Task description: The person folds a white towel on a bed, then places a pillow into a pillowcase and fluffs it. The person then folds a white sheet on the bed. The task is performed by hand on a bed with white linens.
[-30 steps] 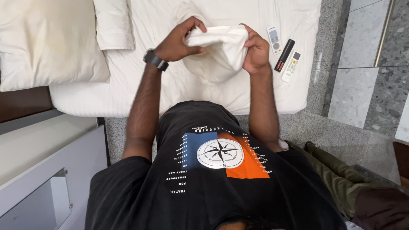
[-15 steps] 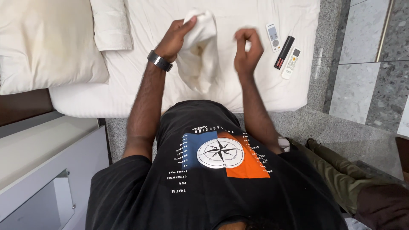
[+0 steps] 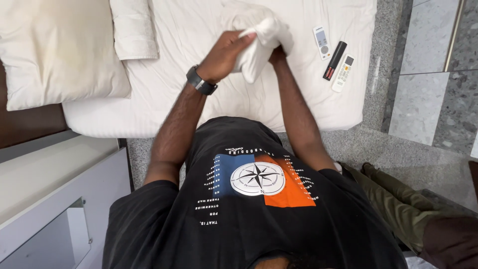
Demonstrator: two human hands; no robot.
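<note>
My left hand [image 3: 226, 52], with a black watch on its wrist, grips a bunched white cloth [image 3: 261, 37] that looks like a pillowcase, held above the white bed [image 3: 199, 99]. Just under that bundle is my right hand [image 3: 277, 54], mostly hidden by the fabric, with its fingers apparently pushed into the cloth. Both arms reach forward over the mattress from my black printed shirt.
A large cream pillow [image 3: 55, 50] and a smaller white pillow [image 3: 132, 25] lie at the bed's left. Two white remotes [image 3: 322, 42] [image 3: 343, 72] and a black one [image 3: 334, 60] rest on the right side. A white cabinet [image 3: 45, 184] stands at lower left; grey stone floor lies at right.
The cloth was spread between both hands, then hung from my left hand alone. Now both hands have come together at it and it is bunched higher over the bed.
</note>
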